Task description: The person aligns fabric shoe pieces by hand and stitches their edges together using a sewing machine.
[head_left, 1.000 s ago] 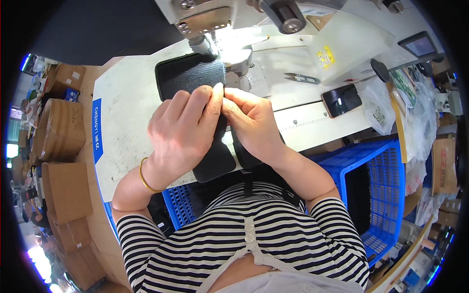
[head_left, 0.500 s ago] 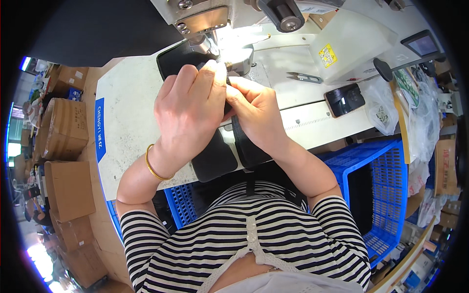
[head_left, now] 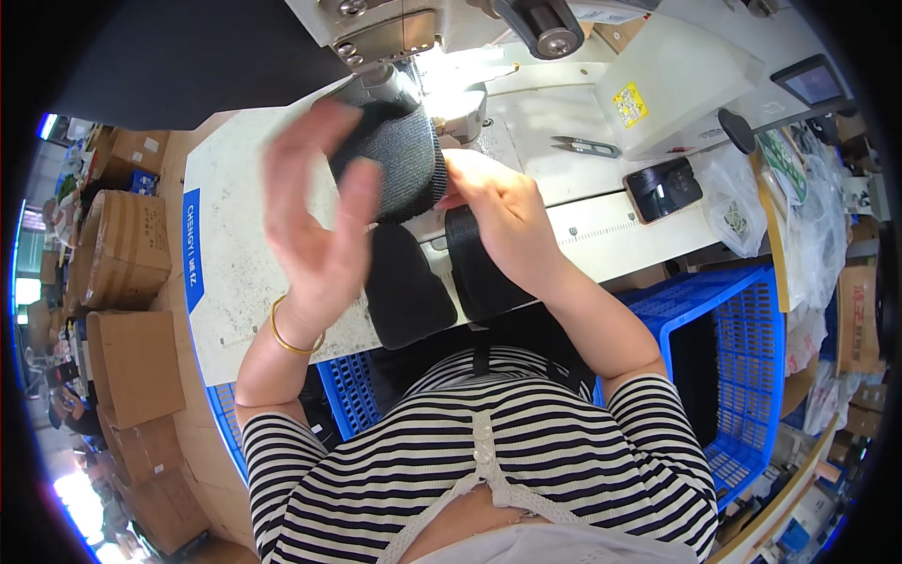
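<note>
A dark mesh fabric piece [head_left: 402, 162] with a rounded corner lies under the sewing machine head [head_left: 399, 36], beside the bright lamp at its needle area. Its right edge is pinched between the thumb and fingers of my right hand [head_left: 505, 214]. Off the fabric's left side, my left hand [head_left: 315, 211] is blurred, its thumb and fingers spread with nothing between them. Two black padded pieces lie nearer my body: a rounded one [head_left: 409, 287] on the left and a longer one [head_left: 479, 273] partly under my right hand.
Thread snips [head_left: 584, 147] and a phone [head_left: 663, 191] rest on the white table [head_left: 244, 244] to the right. A clear plastic bag [head_left: 735, 214] is beside the phone. Blue crates [head_left: 719, 376] stand below the table edge; cardboard boxes [head_left: 136, 362] are stacked at left.
My left hand has let go of the fabric and swung left, its fingers opening. The mesh piece now shows spread out under the machine head. My right hand remains at its edge.
</note>
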`<state>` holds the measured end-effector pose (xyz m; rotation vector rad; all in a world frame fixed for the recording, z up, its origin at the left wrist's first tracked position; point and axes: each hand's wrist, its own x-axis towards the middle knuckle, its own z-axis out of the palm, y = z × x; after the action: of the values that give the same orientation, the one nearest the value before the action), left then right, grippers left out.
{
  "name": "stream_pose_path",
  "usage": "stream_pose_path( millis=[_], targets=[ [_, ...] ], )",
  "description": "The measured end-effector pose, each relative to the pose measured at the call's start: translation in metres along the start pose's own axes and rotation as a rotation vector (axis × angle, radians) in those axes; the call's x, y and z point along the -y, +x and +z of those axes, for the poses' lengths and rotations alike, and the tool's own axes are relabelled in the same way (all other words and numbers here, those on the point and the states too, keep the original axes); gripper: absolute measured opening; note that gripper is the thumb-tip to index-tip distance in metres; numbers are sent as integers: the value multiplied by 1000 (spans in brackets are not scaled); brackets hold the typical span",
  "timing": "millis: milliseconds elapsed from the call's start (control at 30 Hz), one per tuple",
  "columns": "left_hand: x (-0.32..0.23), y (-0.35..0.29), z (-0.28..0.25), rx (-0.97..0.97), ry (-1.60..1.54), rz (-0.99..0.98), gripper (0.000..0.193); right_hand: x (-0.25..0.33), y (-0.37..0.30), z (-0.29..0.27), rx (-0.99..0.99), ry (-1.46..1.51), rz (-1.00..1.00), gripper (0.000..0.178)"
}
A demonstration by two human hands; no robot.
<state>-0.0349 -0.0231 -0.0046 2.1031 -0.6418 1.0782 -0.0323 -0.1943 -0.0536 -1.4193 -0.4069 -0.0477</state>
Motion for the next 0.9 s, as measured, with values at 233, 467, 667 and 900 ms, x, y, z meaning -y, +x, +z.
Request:
stream_pose_path(
  millis=[233,467,667,900],
  targets=[
    [82,18,10,182,-979,-1168,26,-46,-58,-47,-41,-1096,0,69],
    [152,55,18,664,377,-419,29,-65,-68,-38,-103,-1046,-39,69],
    [43,-61,-6,839,490,-656,86,-77,-76,-42,-217,-1035,-367,60],
    [5,-126,-3,437,616,-157,55,-76,-73,-44,-182,-1030,-396,61]
  ],
)
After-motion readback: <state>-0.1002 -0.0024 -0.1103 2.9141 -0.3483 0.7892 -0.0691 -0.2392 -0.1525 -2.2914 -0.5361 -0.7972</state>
